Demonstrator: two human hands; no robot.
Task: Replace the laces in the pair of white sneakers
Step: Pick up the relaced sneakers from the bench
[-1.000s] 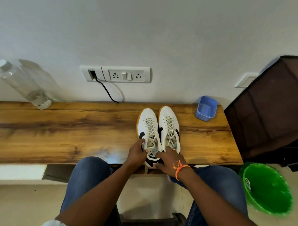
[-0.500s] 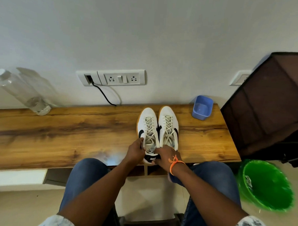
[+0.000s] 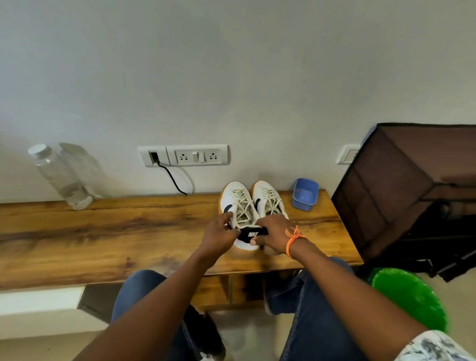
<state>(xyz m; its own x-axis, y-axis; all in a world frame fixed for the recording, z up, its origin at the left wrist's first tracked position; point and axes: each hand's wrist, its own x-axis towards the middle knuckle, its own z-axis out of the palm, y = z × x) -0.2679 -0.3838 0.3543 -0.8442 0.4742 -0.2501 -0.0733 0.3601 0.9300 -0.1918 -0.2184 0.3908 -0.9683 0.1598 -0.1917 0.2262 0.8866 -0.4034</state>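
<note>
Sneakers (image 3: pixel 239 207); both hands (image 3: pixel 274 232) gripping

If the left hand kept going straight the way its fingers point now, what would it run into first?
Most likely the left sneaker: the left hand already grips it at the heel collar, fingers aimed up and right across the laces. Beyond it lies the right sneaker; depth is unclear.

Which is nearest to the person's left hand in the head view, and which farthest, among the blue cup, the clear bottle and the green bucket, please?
From the left hand:
1. Blue cup, at the back of the bench, right of the sneakers.
2. Clear bottle, far left, by the wall.
3. Green bucket, on the floor at the right.
</note>
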